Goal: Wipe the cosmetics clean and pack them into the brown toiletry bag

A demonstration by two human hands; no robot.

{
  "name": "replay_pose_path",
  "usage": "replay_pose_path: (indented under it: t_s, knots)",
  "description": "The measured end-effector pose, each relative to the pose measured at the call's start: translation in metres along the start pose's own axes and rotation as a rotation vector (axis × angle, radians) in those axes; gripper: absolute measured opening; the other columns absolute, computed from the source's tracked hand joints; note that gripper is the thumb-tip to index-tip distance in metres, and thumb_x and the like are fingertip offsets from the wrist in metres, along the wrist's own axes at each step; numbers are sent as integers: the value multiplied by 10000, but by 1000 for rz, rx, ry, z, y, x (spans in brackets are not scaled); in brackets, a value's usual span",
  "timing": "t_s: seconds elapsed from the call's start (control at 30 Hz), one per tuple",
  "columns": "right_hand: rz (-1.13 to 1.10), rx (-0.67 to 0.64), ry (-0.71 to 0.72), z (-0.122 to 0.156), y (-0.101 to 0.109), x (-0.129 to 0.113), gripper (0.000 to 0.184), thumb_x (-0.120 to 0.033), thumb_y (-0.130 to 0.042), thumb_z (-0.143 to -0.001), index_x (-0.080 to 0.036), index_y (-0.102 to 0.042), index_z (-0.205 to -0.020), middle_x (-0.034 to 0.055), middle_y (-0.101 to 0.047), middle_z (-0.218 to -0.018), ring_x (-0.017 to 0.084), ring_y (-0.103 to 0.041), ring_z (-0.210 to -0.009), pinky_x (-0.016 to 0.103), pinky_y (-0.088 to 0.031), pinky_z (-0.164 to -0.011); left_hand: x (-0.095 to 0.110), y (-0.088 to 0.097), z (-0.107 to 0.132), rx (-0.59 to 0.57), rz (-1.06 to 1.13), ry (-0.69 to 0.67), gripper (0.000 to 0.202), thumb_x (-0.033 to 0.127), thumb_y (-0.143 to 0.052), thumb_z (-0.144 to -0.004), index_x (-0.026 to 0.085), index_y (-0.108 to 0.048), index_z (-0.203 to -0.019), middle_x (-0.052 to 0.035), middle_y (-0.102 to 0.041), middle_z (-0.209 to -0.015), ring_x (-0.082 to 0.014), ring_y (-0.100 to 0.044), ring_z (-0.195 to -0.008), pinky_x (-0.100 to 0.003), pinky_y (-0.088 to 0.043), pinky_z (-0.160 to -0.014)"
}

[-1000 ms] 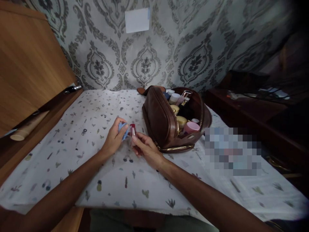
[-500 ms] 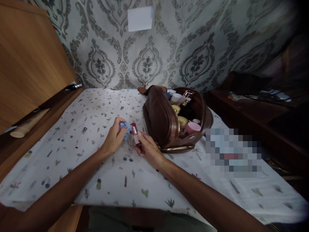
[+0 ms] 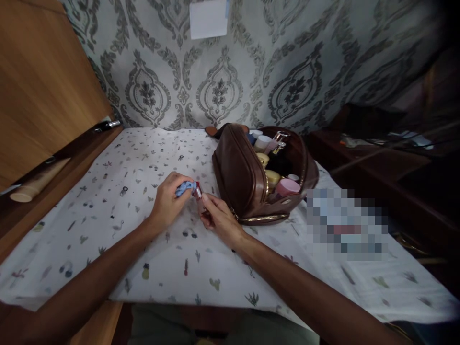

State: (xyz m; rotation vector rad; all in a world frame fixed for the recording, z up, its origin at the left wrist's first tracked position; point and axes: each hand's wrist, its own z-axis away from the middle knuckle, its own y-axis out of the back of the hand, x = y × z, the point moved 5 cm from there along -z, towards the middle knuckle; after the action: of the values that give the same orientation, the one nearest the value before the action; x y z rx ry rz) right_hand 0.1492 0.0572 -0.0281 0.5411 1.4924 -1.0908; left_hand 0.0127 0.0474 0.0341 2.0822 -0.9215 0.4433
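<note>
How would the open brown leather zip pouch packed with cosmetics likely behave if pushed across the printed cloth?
The brown leather pouch looks soft-sided, so its walls would probably give. Packed with jars and bottles, it is likely heavy for its size and may drag the printed cloth along. Its zip gapes open, so a hard shove could spill items.

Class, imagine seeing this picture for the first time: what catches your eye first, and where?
Mid-table, the left hand presses a blue cloth against a small red-capped bottle held in the right hand. Just right of them lies an open brown bag crammed with jars. Bold damask wallpaper fills the wall behind.
</note>
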Motion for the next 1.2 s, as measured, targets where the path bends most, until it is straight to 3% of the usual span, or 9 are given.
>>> replay_pose_path:
  t_s: [0.43,0.73,0.97,1.2]
  knots:
    - [-169,36,-4,-1,4,-1,542,-670,-777,-689,-195,-525,-755,-78,-435,-621,44,-355,-458,188,-192,-408,10,-10,5,-169,81,-63,122,133,-616,-867,199,-709,-910,-24,-677,-882,-168,-652,-842,-282,-512,-752]
    - [-292,85,-22,-4,8,2,561,-607,-864,-605,-194,-551,-818,-98,-457,-626,23,-375,-441,156,-186,-400,31,-17,19,-298,7,-290,153,110,-582,-899,184,-686,-983,-36,-620,-933,-136,-633,-784,-256,-527,-700]
    - [-211,107,-23,-4,9,4,566,-632,-825,-648,-226,-579,-958,-100,-509,-608,49,-439,-440,158,-236,-379,28,-17,18,-275,-14,-281,133,102,-572,-900,186,-672,-925,-18,-598,-902,-121,-603,-746,-243,-503,-663]
    - [-189,7,-59,-2,4,-2,549,-614,-833,-643,-205,-579,-907,-68,-584,-641,48,-454,-441,162,-256,-380,16,-9,8,-222,39,-118,149,123,-572,-883,203,-695,-913,-14,-630,-888,-141,-628,-786,-264,-506,-726]
